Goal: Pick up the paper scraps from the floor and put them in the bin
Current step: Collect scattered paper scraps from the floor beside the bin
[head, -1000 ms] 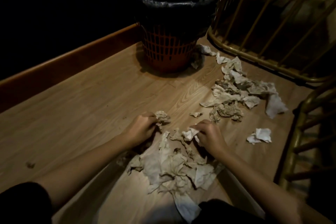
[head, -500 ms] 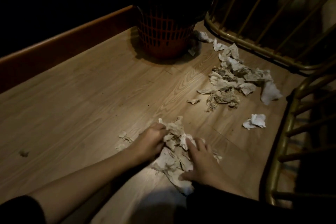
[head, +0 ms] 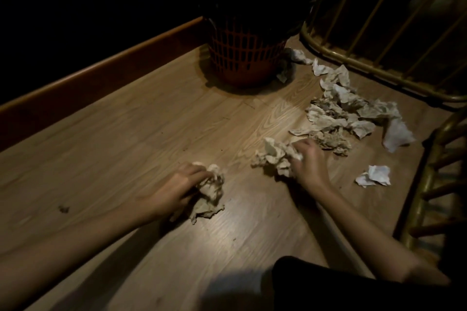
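My left hand (head: pixel 177 189) grips a crumpled wad of paper scraps (head: pixel 209 192) low over the wooden floor (head: pixel 126 134). My right hand (head: pixel 308 159) is closed on a second wad of scraps (head: pixel 275 156), further forward and to the right. A loose heap of more scraps (head: pixel 338 113) lies just beyond my right hand and trails toward the bin. One small white scrap (head: pixel 375 175) lies apart at the right. The orange mesh bin (head: pixel 245 55) with a black liner stands at the back centre, its mouth partly cut off by the frame's top edge.
A brass-coloured metal frame with bars (head: pixel 379 40) runs behind the scrap heap at the back right. A wooden chair's rungs (head: pixel 434 184) stand at the right edge. A raised wooden skirting (head: pixel 101 76) borders the floor on the left, with darkness beyond.
The single heap in front of me is split into two wads. My right hand has moved forward and right with one; my left hand has pulled left with the other.
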`<act>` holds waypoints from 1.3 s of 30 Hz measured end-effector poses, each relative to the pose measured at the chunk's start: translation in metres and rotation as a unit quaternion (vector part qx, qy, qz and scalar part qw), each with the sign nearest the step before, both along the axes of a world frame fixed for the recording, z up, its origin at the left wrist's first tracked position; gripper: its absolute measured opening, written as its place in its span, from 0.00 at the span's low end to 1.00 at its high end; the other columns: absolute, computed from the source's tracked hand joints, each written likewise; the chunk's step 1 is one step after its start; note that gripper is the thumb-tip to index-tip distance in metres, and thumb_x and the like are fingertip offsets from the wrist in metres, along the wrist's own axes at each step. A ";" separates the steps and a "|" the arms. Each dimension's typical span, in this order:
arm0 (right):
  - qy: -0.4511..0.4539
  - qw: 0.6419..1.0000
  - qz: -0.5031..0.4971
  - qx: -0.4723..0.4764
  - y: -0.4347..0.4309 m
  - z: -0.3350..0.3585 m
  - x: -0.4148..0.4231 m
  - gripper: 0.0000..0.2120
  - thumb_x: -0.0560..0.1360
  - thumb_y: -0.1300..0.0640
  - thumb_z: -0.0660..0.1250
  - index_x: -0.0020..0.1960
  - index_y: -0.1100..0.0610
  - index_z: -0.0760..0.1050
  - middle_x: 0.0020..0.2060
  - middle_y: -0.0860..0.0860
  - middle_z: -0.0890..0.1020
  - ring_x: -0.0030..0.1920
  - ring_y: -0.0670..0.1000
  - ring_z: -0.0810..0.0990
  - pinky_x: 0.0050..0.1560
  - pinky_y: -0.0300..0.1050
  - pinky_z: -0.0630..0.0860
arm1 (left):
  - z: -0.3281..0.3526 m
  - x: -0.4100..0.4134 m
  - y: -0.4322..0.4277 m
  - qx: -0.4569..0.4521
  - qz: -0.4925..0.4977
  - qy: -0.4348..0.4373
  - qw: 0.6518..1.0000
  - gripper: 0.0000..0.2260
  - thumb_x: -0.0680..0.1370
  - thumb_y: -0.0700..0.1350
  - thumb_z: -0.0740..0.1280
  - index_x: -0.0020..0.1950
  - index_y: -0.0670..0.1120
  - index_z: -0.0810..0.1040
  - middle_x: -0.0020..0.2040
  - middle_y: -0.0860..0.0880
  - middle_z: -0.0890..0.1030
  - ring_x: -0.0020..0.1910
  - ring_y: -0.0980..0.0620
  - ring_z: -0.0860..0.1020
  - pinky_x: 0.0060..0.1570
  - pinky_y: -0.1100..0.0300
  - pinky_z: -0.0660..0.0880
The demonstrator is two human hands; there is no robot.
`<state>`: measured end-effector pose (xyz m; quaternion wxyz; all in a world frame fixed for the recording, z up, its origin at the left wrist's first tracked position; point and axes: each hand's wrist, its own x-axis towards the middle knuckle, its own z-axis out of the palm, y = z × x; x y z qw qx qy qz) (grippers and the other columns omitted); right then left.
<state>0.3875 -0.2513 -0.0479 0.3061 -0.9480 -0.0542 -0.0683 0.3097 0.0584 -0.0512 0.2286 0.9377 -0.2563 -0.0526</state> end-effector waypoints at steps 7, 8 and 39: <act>0.114 0.969 0.105 -0.193 0.025 -0.039 0.020 0.26 0.76 0.59 0.61 0.72 0.56 0.59 0.71 0.57 0.64 0.63 0.63 0.64 0.64 0.54 0.66 | -0.028 -0.033 -0.009 0.147 -0.071 0.034 0.986 0.27 0.78 0.55 0.56 0.75 0.57 0.49 0.78 0.47 0.54 0.74 0.44 0.57 0.75 0.50 0.58; 0.084 0.971 0.118 -0.191 0.027 -0.045 0.013 0.26 0.75 0.63 0.61 0.71 0.57 0.60 0.69 0.58 0.67 0.61 0.63 0.66 0.63 0.55 0.68 | -0.030 -0.033 -0.010 0.136 -0.068 0.013 0.988 0.24 0.79 0.52 0.57 0.74 0.57 0.55 0.77 0.46 0.58 0.73 0.43 0.60 0.73 0.49 0.62; -0.084 0.986 0.068 0.128 0.077 0.273 0.273 0.08 0.71 0.57 0.68 0.44 0.62 0.81 0.40 0.58 0.83 0.44 0.55 0.80 0.41 0.47 0.73 | 0.287 0.323 -0.101 -0.054 0.231 -0.197 0.951 0.17 0.69 0.40 0.66 0.58 0.42 0.78 0.53 0.33 0.80 0.55 0.36 0.77 0.54 0.51 0.74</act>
